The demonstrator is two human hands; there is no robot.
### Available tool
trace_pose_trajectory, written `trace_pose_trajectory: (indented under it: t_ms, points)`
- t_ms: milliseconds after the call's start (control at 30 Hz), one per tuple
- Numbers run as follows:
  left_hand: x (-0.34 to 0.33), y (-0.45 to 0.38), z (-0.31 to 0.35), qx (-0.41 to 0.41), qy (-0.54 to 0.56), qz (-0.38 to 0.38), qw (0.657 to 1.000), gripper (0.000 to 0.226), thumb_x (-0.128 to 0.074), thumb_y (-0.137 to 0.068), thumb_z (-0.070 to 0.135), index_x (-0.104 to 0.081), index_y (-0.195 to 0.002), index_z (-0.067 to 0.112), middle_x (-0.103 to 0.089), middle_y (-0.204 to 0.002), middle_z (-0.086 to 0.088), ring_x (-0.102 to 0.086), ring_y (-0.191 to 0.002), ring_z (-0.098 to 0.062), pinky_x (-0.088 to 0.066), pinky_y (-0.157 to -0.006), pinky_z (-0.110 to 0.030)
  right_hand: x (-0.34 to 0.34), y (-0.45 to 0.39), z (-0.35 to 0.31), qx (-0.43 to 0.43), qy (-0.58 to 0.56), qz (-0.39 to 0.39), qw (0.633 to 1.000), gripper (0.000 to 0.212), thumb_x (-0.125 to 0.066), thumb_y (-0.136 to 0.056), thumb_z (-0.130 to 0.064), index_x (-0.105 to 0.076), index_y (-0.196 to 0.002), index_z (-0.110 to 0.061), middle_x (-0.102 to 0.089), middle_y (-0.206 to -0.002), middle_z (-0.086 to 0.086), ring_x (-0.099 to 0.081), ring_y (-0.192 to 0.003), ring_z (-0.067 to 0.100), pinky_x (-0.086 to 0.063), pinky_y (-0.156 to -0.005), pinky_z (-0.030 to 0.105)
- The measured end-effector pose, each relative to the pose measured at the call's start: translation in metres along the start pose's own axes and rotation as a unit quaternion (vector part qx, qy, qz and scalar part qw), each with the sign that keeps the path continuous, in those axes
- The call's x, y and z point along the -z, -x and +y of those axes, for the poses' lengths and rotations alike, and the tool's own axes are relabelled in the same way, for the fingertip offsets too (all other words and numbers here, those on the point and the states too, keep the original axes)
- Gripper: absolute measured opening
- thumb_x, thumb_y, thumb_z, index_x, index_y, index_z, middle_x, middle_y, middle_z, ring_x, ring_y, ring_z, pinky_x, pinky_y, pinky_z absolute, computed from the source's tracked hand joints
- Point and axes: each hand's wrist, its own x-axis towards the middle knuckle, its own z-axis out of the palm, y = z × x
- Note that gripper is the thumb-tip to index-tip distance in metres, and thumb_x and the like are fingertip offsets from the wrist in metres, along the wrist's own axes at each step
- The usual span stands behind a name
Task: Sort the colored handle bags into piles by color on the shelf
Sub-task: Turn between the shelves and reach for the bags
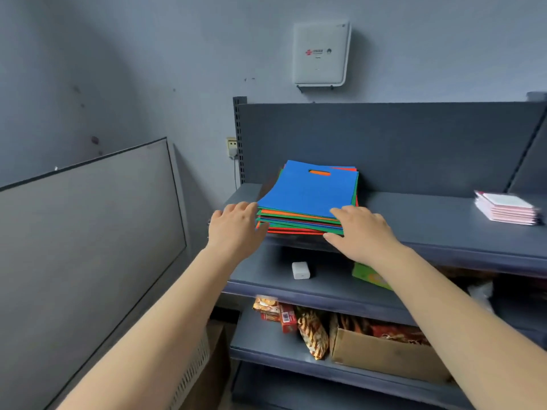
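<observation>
Grey shelf (444,220) against grey wall (148,69); both hands' grip released beside mixed bags (307,193).

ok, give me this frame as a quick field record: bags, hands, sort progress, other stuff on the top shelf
bags: one mixed stack, blue bag on top, orange, green and red edges below
location: top shelf, left part
left hand: open, at stack's left front corner
right hand: open, fingers on stack's right front corner
sort progress: no separate colour piles visible
other on shelf: pink-white packets at right
</observation>
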Motion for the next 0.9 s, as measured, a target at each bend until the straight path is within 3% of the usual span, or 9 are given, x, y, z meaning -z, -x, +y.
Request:
trace_pose_trajectory:
  t_ms: [300,500,567,600,667,767,900]
  points:
    - [-0.084,-0.104,0.014,-0.040,0.042,-0.048,0.997,0.048,-0.036,-0.097,0.049,-0.044,-0.135,0.020,-0.050,-0.136,0.000,-0.044,-0.126,-0.024,-0.033,-0.099,-0.038,-0.049,-0.078,0.048,-0.089,-0.021,-0.047,0.995,0.057,-0.041,-0.096,-0.049,-0.036,-0.143,-0.017,-0.046,-0.141,0.004,-0.045,-0.125,0.025,-0.039,-0.100,0.039]
    - [-0.122,-0.139,0.019,-0.041,0.060,-0.076,0.994,0.046,-0.033,-0.097,0.050,-0.055,-0.122,0.017,-0.062,-0.116,-0.003,-0.051,-0.114,-0.025,-0.032,-0.100,-0.038,-0.079,-0.115,0.070,-0.173,-0.120,-0.061,0.976,0.048,-0.042,-0.097,-0.047,-0.048,-0.132,-0.014,-0.052,-0.126,0.007,-0.050,-0.113,0.024,-0.043,-0.081,0.034]
    - [-0.129,-0.143,0.025,-0.066,0.073,-0.066,0.993,0.045,-0.033,-0.097,0.050,-0.058,-0.117,0.018,-0.063,-0.113,-0.001,-0.051,-0.112,-0.024,-0.033,-0.096,-0.036,-0.085,-0.126,0.079,-0.213,-0.145,-0.059,0.964,0.044,-0.042,-0.096,-0.048,-0.056,-0.112,-0.010,-0.053,-0.111,0.010,-0.052,-0.102,0.025,-0.040,-0.072,0.031]
    - [-0.132,-0.144,0.027,-0.083,0.082,-0.061,0.991,0.045,-0.033,-0.097,0.050,-0.058,-0.118,0.019,-0.063,-0.114,0.000,-0.050,-0.113,-0.023,-0.034,-0.094,-0.034,-0.087,-0.131,0.084,-0.238,-0.158,-0.053,0.957,0.042,-0.043,-0.095,-0.050,-0.056,-0.092,-0.009,-0.052,-0.098,0.010,-0.052,-0.090,0.024,-0.038,-0.064,0.030]
    - [-0.137,-0.144,0.032,-0.118,0.101,-0.048,0.987,0.045,-0.034,-0.097,0.050,-0.057,-0.123,0.020,-0.062,-0.121,0.002,-0.049,-0.117,-0.021,-0.034,-0.095,-0.032,-0.091,-0.138,0.093,-0.280,-0.193,-0.040,0.940,0.048,-0.046,-0.094,-0.049,-0.036,-0.062,-0.014,-0.040,-0.069,0.003,-0.041,-0.061,0.018,-0.027,-0.050,0.029]
    - [-0.141,-0.146,0.037,-0.157,0.121,-0.034,0.980,0.047,-0.034,-0.097,0.051,-0.053,-0.130,0.023,-0.057,-0.133,0.005,-0.046,-0.123,-0.019,-0.032,-0.100,-0.030,-0.095,-0.142,0.101,-0.292,-0.212,-0.020,0.933,0.052,-0.059,-0.090,-0.039,-0.028,-0.056,-0.015,-0.028,-0.055,-0.001,-0.029,-0.049,0.015,-0.020,-0.046,0.029]
    - [-0.142,-0.155,0.040,-0.166,0.163,-0.039,0.972,0.044,-0.038,-0.097,0.049,-0.056,-0.128,0.024,-0.062,-0.126,0.003,-0.048,-0.121,-0.017,-0.037,-0.097,-0.030,-0.101,-0.142,0.105,-0.283,-0.215,0.060,0.933,0.030,-0.062,-0.090,-0.024,-0.044,-0.070,-0.010,-0.043,-0.066,0.001,-0.037,-0.057,0.014,-0.028,-0.047,0.027]
